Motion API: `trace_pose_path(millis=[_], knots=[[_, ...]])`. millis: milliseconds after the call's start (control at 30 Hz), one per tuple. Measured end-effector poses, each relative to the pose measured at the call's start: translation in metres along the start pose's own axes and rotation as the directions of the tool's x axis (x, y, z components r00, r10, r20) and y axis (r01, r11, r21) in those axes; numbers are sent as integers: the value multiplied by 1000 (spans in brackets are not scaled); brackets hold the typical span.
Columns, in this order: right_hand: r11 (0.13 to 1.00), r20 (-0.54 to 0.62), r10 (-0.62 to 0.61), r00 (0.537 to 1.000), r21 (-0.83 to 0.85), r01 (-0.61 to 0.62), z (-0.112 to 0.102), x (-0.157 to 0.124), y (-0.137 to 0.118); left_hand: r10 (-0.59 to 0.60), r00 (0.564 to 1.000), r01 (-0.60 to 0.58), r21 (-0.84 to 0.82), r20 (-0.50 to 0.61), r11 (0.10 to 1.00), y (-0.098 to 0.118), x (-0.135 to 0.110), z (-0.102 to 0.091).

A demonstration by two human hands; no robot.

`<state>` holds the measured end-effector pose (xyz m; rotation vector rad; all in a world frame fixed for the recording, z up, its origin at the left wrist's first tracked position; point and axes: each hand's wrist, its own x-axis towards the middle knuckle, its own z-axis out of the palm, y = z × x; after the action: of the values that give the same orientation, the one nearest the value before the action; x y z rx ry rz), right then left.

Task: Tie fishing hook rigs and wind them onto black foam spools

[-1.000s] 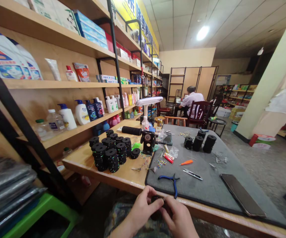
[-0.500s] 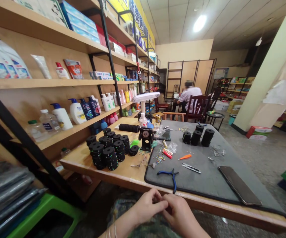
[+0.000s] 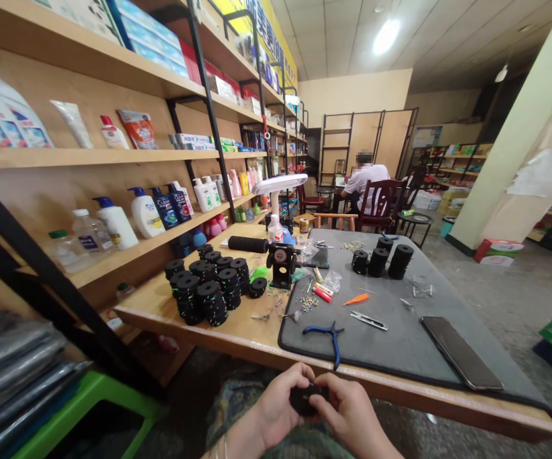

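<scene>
Just in front of the table's near edge, a small black foam spool (image 3: 305, 399) is held between my two hands. My left hand (image 3: 276, 405) is closed round its left side. From the right, my right hand (image 3: 350, 408) grips it, with the thumb across its face. Fingers cover part of the spool's rim. Beyond my hands, blue-handled pliers (image 3: 336, 344) lie on the grey mat (image 3: 400, 350). Metal thread snips (image 3: 369, 320) and an orange-handled tool (image 3: 356, 299) are farther back on it.
Stacked black spools (image 3: 209, 303) crowd the table's left part, beside a black winding device (image 3: 282, 261) and a white lamp (image 3: 280, 183). More spools (image 3: 378, 261) stand at the mat's back. A phone (image 3: 460, 354) lies at right. Shelves line the left; a person (image 3: 369, 182) sits far back.
The black spool now shows between my hands, where my fingers hid it or it was out of sight before. My hands have turned and parted slightly.
</scene>
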<state>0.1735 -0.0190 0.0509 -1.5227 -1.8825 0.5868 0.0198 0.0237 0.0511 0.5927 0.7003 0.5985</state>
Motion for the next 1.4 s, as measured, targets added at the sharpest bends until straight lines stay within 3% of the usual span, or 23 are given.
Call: trace_pose_path(millis=[200,300,500,667,733,867,1033,1267,1400], knots=[[956,-27,-65,998,284,70,-1,-4,10,91,994,-82,-129,65,988,-1,0,1],[939,8,-85,996,334,77,-3,-6,9,121,990,-108,-159,72,981,-1,-1,0],[956,57,-99,993,284,79,-1,-5,6,138,985,-118,-177,105,977,-2,-6,2],[990,93,-90,992,121,78,-3,-5,7,127,992,-127,208,17,970,0,-7,1],[991,90,-94,991,103,85,-5,-6,6,130,991,-120,272,-19,955,1,-7,0],[987,30,-82,996,144,77,-6,-7,8,160,987,-156,208,-2,966,0,-8,1],[974,-102,27,994,226,-3,1,-7,18,172,985,-173,108,13,979,-4,-10,2],[886,-232,180,956,460,-55,25,-8,16,250,968,-249,-59,8,967,-13,-9,0],[681,-65,300,952,713,-166,36,-4,10,329,943,-324,-99,44,941,-17,-8,1]])
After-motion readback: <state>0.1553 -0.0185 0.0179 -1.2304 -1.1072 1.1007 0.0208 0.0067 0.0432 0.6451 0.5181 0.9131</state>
